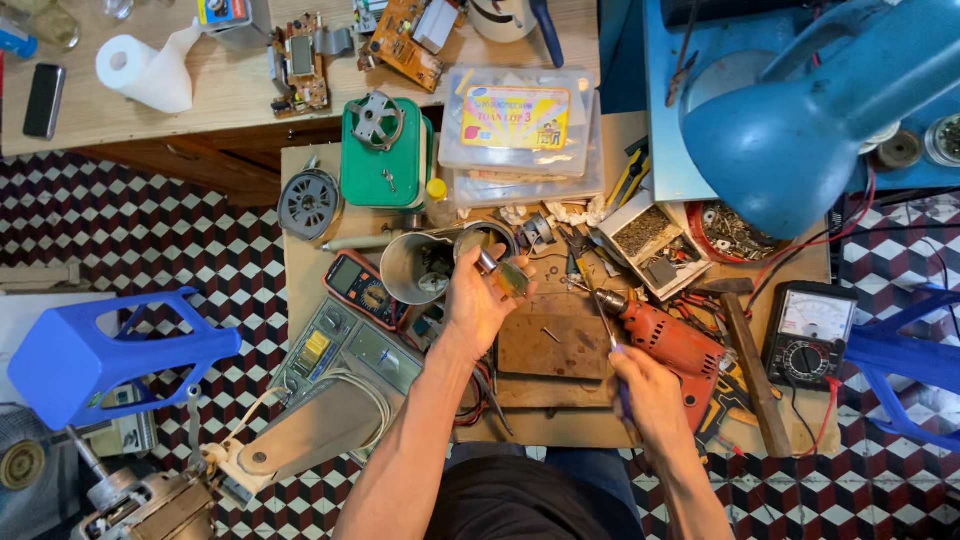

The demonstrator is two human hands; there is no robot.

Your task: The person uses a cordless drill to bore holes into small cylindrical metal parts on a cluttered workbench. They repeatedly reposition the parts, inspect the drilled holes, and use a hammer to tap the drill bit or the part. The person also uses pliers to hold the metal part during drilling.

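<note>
My left hand (478, 305) is raised over the small wooden workbench (300, 255) and grips a small metal part with a yellowish-green body (506, 276) between fingers and thumb. My right hand (648, 392) holds a screwdriver (601, 318) by its dark handle, shaft slanting up toward the held part. The screwdriver tip lies apart from the part, to its right. A brown wooden block (555, 348) lies on the bench below both hands.
A red electric drill (672, 342) lies just right of the screwdriver. A metal cup (415, 268), a digital multimeter (360, 289), an analogue meter (811, 332), a hammer (752, 368), trays of screws (655, 238), a green box (383, 155) and a blue lamp (800, 120) crowd the bench.
</note>
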